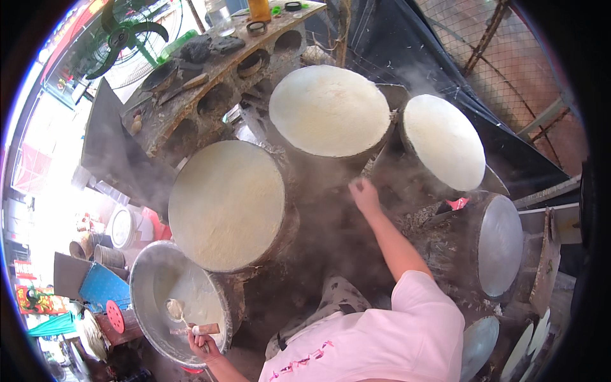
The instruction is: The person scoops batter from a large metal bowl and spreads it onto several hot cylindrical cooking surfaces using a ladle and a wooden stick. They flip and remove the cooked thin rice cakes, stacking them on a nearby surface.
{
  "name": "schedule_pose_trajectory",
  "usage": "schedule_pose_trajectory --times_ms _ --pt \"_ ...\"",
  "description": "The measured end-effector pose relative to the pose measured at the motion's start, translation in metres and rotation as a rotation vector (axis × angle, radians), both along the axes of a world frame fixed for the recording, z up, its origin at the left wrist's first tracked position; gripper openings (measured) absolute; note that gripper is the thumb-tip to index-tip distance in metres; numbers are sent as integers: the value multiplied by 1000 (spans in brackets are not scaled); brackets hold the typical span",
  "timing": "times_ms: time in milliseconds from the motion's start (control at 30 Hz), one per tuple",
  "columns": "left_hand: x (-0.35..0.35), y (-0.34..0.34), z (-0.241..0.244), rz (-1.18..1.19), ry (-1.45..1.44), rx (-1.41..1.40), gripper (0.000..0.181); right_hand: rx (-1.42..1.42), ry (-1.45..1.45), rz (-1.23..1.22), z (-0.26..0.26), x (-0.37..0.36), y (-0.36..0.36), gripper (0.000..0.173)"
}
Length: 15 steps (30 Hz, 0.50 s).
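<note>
My left hand is at the rim of a metal basin of pale batter. It grips a ladle coated in batter and a wooden spreader with a crossbar, both over the basin. My right hand is in front of the back middle griddle, fingers curled in, with nothing visible in it. Pale, thin layers cover the round left griddle, the back middle griddle and the back right griddle. Steam blurs the area between them.
More round griddles stand at right and lower right. Behind the left griddle, a ledge with round holes carries jars and dark cloths. A green fan stands beyond it. White buckets and a blue panel are at left.
</note>
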<state>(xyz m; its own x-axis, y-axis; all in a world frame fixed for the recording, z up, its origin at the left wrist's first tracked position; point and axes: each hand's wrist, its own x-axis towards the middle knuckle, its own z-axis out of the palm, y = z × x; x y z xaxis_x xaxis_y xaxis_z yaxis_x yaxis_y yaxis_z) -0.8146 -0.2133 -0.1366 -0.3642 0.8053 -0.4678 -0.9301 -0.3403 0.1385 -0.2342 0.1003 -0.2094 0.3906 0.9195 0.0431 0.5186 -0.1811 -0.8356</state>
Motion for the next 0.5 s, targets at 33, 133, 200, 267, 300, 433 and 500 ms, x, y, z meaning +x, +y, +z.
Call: schedule_pose_trajectory --times_ms 33,133,200,267,300,433,500 --pt "-1 3 1 9 -33 31 29 137 115 14 31 4 16 18" --pt "5 12 7 -2 -13 32 29 364 -308 5 101 40 94 17" --pt "12 20 13 22 -9 64 30 445 -365 -1 122 73 162 17" --pt "25 32 14 86 -25 60 31 308 -546 -36 130 104 236 23" --pt "31 34 19 122 3 16 30 290 -579 -34 125 113 261 24" --pt "57 55 29 208 -79 47 31 338 -684 147 124 100 359 25" --pt "67 63 36 321 -130 -7 31 379 -673 371 124 56 379 25"
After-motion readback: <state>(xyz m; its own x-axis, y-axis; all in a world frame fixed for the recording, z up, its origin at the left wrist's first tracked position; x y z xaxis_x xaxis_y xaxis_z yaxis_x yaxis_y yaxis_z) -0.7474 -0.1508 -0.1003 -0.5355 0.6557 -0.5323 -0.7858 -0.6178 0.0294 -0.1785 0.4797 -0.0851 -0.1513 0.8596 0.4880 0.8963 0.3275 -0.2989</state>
